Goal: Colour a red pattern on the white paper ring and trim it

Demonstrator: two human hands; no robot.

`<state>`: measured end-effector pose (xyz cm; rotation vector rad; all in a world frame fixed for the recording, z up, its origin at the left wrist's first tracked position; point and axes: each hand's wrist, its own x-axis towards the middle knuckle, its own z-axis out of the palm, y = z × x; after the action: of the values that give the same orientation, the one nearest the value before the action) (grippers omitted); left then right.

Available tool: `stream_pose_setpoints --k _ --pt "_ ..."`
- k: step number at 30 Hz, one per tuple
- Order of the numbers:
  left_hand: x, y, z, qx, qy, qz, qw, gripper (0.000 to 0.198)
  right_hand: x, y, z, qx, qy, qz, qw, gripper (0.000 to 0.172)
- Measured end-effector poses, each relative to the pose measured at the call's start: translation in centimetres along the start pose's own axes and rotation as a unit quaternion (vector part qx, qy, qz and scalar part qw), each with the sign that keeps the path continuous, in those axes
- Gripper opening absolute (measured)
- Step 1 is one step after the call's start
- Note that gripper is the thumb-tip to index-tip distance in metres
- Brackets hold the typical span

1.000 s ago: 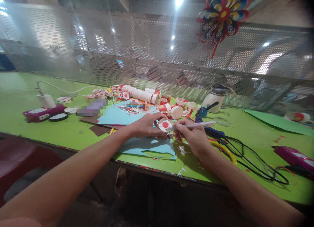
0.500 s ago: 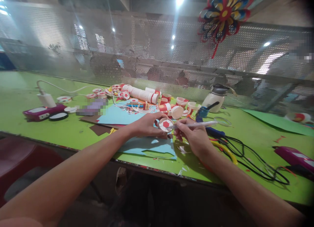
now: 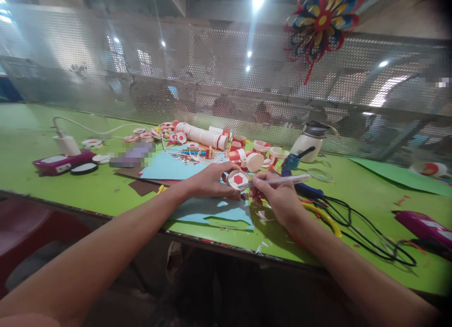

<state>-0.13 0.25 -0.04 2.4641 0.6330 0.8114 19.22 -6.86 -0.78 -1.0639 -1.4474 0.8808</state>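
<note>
Between the thumb and fingers of my left hand [image 3: 217, 180] is a round paper disc [image 3: 238, 180], white with a red hexagon at its centre. My right hand [image 3: 277, 193] grips a pale, slim pen [image 3: 284, 179], its tip at the disc's lower right face. Whether the tip marks or only touches it, I cannot tell. Blue paper [image 3: 212, 211] with cut edges lies beneath both hands. Just behind them are red-and-white paper cups [image 3: 254, 161] lying on their sides, and a long stack of white cups [image 3: 203, 135].
On the left are a purple power strip [image 3: 65, 161] with a white charger [image 3: 67, 144]. To the right stand a cream bottle [image 3: 309, 141] and a blue jar [image 3: 292, 161]. Black cables [image 3: 363, 228] trail toward another purple power strip [image 3: 425, 227]. A perforated metal screen [image 3: 212, 77] rises behind the green table [image 3: 116, 190].
The pen and my right hand have shifted slightly left, and the tip sits a little lower on the disc. My left hand holds nearly the same position.
</note>
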Motion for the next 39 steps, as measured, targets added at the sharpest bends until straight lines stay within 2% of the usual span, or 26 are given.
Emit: stream_pose_setpoints --k 7,19,39 --pt "-0.05 0.39 -0.09 -0.008 0.000 0.007 1.000 0.047 0.14 0.55 -0.22 0.024 0.003 -0.015 1.000 0.022" --pt "-0.10 0.29 -0.08 -0.001 -0.006 0.000 1.000 0.049 0.12 0.24 -0.08 -0.010 0.015 -0.015 1.000 0.023" --pt "-0.09 0.10 -0.11 -0.009 -0.005 0.001 1.000 0.051 -0.04 0.19 0.10 -0.003 0.006 0.003 1.000 0.022"
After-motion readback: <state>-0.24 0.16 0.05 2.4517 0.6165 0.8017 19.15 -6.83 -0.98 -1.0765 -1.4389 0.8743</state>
